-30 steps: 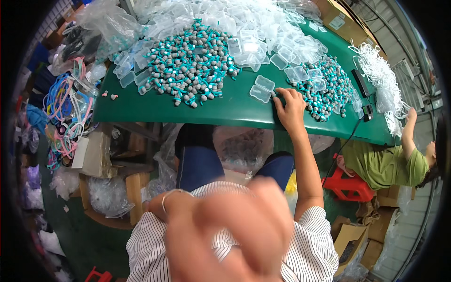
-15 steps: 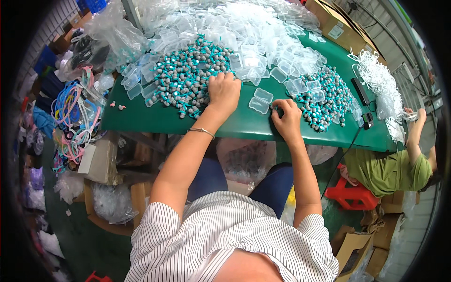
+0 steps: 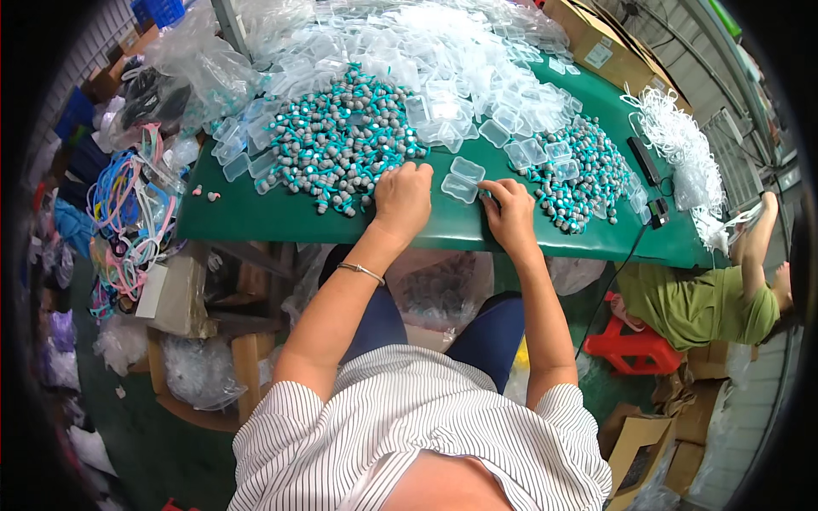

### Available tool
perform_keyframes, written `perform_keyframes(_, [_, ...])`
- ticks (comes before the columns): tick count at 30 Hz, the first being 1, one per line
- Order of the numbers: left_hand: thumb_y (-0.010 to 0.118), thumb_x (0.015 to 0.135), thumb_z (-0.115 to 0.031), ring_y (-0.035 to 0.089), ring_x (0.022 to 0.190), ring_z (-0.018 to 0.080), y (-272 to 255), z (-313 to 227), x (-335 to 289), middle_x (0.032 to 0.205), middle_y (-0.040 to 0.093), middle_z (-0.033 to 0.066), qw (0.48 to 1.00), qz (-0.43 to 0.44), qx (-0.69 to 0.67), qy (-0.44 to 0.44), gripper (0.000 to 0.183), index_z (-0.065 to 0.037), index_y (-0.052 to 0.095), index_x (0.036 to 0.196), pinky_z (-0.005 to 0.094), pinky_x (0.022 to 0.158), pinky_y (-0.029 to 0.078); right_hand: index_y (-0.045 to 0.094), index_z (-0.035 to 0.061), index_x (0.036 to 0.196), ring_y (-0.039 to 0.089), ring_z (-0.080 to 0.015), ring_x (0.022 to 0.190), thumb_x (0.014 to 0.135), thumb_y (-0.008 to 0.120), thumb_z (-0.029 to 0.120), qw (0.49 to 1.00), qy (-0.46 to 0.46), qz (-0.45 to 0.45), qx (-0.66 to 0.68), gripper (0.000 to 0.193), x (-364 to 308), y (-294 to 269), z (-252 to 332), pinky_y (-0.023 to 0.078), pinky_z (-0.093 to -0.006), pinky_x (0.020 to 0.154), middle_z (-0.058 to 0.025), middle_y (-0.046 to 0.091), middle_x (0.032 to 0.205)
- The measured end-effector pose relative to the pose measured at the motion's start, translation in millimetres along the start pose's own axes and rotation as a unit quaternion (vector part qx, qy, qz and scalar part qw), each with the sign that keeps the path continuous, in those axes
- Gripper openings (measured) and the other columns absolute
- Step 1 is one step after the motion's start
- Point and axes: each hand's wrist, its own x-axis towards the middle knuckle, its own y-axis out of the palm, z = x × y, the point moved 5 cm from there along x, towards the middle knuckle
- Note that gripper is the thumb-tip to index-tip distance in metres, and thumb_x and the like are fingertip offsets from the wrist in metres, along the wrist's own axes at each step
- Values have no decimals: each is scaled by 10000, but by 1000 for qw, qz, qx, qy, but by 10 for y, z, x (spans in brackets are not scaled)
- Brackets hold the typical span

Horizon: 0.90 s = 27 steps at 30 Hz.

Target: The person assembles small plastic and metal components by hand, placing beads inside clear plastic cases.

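An open clear plastic case point(image 3: 461, 180), its two halves side by side, lies on the green table between my hands. My right hand point(image 3: 511, 215) is at the case's lower right edge, thumb and fingertips pinched on a small grey-and-teal piece that looks like an earplug point(image 3: 486, 193). My left hand point(image 3: 403, 203) is at the near right edge of a big heap of the same grey-and-teal pieces point(image 3: 336, 140). Its fingers are curled inward, and what they hold is hidden. A second heap of these pieces point(image 3: 581, 162) lies right of my right hand, with several clear cases on top.
Clear plastic cases point(image 3: 400, 51) are piled across the far side of the green table point(image 3: 443, 228). White cords point(image 3: 682, 149) and a black bar point(image 3: 644, 160) lie at the right, near a co-worker in green point(image 3: 694, 302). Coloured tubing point(image 3: 128, 204) hangs at the left.
My left hand has drawn back from the left heap toward the near table edge, its fingers curled. My right hand has come closer to the open case. The view has shifted slightly.
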Motion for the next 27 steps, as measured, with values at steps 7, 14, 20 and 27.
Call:
perform_keyframes(7, [669, 816, -112, 645, 778, 328, 11, -42, 10, 847, 648, 136, 993, -43, -110, -11, 119, -72, 666, 928, 430, 692, 518, 645, 28, 983, 615, -224, 753, 748, 732, 23, 993, 54, -22, 102, 250, 84, -9, -72, 501, -343, 698, -101, 664, 908])
perform_keyframes(14, [708, 792, -129, 625, 858, 302, 268, -112, 28, 923, 589, 113, 987, -19, -157, -19, 157, -90, 680, 941, 414, 722, 508, 688, 126, 964, 607, -250, 937, 764, 723, 108, 999, -20, 25, 34, 204, 149, 102, 194, 421, -409, 825, -63, 652, 965])
perform_keyframes(20, [743, 766, -155, 610, 916, 320, 179, -173, 0, 944, 599, 118, 988, -11, -155, 19, 258, -50, 656, 985, 418, 760, 503, 683, 114, 1047, 588, -294, 1001, 861, 639, 162, 999, 22, -19, -32, 197, 341, 83, -22, 440, -460, 826, -73, 623, 1033])
perform_keyframes(27, [755, 768, -123, 593, 973, 344, 220, -210, -11, 1008, 594, 146, 980, 36, -196, 20, 520, -67, 521, 1229, 425, 808, 494, 663, 54, 1055, 626, -265, 828, 810, 707, 109, 989, 72, 56, 119, 255, 379, 100, -211, 505, -372, 706, -103, 637, 971])
